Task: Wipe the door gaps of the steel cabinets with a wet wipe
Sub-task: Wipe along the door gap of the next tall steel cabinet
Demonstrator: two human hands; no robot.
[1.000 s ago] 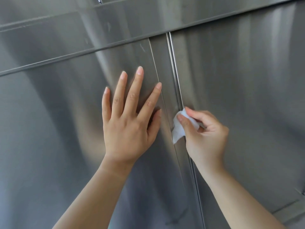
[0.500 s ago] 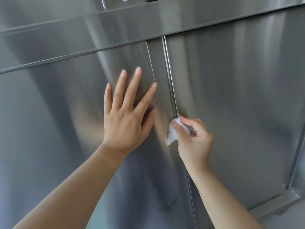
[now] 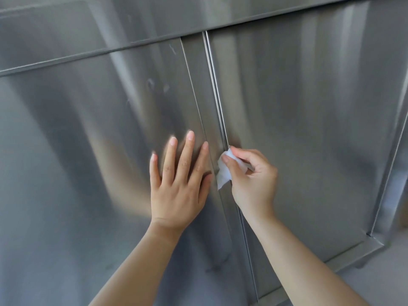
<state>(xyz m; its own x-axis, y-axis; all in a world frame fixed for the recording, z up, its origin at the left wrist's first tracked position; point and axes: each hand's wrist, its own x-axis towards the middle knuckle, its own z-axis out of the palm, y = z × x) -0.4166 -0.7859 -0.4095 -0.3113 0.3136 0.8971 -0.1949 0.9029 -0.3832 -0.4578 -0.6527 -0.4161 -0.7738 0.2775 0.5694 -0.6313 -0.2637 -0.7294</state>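
Two brushed steel cabinet doors fill the view: the left door (image 3: 99, 140) and the right door (image 3: 309, 118). A narrow vertical door gap (image 3: 217, 91) runs between them. My right hand (image 3: 254, 182) pinches a folded white wet wipe (image 3: 224, 173) between thumb and fingers and holds it against the gap about halfway down. My left hand (image 3: 178, 184) lies flat on the left door, fingers straight and spread, just left of the wipe.
A horizontal steel rail (image 3: 88, 55) runs above the doors. The cabinet's right frame post (image 3: 390, 162) and bottom frame (image 3: 353, 250) border the right door, with grey floor (image 3: 375, 283) below it. Faint smudges (image 3: 154, 85) mark the left door.
Both hands have slid down the doors. The wipe has travelled down along the gap, and more of the gap now shows above it. Smudges show where my left fingers lay.
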